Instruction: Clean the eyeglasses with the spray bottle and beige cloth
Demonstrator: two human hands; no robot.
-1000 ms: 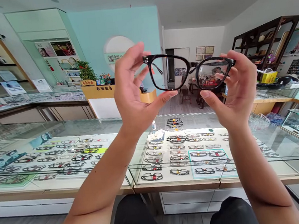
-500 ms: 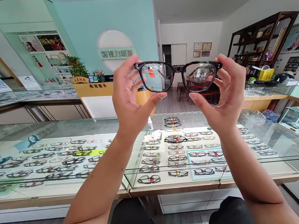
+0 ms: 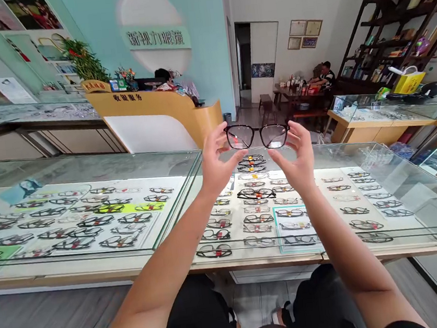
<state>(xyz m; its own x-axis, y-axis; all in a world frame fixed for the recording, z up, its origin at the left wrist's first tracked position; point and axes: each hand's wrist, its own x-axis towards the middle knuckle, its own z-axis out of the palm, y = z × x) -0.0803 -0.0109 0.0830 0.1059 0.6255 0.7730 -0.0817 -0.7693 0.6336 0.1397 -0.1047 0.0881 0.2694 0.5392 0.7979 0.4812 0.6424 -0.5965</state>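
Black-framed glasses [image 3: 256,129] are held up level above the glass display case [image 3: 253,259], their lenses side by side. My left hand [image 3: 218,159] pinches the frame's left end, with the thumb below the lens. At the right end, my right hand [image 3: 295,158] grips the frame the same way. The temple arms are mostly hidden by the fingers. Rows of spectacles [image 3: 257,218] lie inside the case under the hands, several with small red or orange tags.
A wooden counter [image 3: 149,106] stands behind the case, with a person's dark hair [image 3: 162,74] showing over it. Another person [image 3: 326,76] sits at a table at the back right. More glass cases [image 3: 378,114] stand at right.
The glasses and both my hands have moved farther from the camera and lower in the view. The camera has tilted down. Both hands keep their hold on the frame.
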